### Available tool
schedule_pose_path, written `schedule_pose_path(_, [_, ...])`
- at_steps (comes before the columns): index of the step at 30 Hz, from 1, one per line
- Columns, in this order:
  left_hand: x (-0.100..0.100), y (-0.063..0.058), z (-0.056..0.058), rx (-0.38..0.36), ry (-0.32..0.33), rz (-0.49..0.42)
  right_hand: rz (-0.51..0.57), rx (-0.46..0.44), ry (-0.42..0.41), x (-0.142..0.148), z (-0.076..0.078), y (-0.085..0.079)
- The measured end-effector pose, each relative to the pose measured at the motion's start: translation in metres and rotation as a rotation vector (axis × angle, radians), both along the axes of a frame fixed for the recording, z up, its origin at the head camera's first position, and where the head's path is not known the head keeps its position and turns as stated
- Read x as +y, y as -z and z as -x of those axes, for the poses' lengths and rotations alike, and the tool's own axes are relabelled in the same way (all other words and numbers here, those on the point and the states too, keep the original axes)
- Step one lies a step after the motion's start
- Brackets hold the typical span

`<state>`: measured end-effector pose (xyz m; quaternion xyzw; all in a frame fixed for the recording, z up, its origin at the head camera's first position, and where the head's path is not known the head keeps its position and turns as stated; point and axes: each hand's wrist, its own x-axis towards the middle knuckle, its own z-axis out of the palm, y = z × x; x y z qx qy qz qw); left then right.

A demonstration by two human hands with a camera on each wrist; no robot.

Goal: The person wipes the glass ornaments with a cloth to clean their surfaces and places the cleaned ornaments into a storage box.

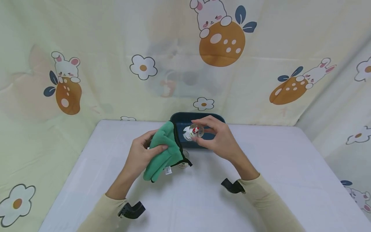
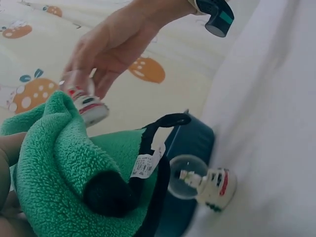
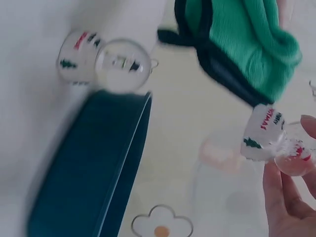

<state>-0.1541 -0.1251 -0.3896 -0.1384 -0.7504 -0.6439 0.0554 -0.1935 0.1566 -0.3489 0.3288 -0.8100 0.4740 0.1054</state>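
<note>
My left hand (image 1: pixel 139 154) grips a folded green towel (image 1: pixel 165 145) with black edging, a hanging loop and a white tag. My right hand (image 1: pixel 220 137) pinches a small Christmas snow globe (image 3: pixel 264 131) by its clear dome. A red and white figure shows inside the dome, and the white base points toward the towel. In the head view this globe overlaps the dark blue tray (image 1: pixel 200 144). A second snow globe (image 2: pixel 217 190) stands on the table in front of the tray, partly hidden by the towel in the head view.
The white table (image 1: pixel 191 199) ends at the back against a hanging cream curtain (image 1: pixel 116 64) printed with rabbits and flowers. Near the back edge stands the tray. Each sleeve has a black wrist device (image 1: pixel 131 210) at its cuff.
</note>
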Motion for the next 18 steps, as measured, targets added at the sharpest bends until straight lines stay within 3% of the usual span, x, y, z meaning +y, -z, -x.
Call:
schedule_pose_path(5, [-0.012, 0.000, 0.000, -0.045, -0.013, 0.015, -0.016, -0.088, 0.021, 0.015, 0.012, 0.000])
schedule_pose_path(18, [-0.038, 0.004, -0.005, -0.063, -0.055, 0.070, -0.104, -0.133, 0.077, 0.041, 0.052, 0.017])
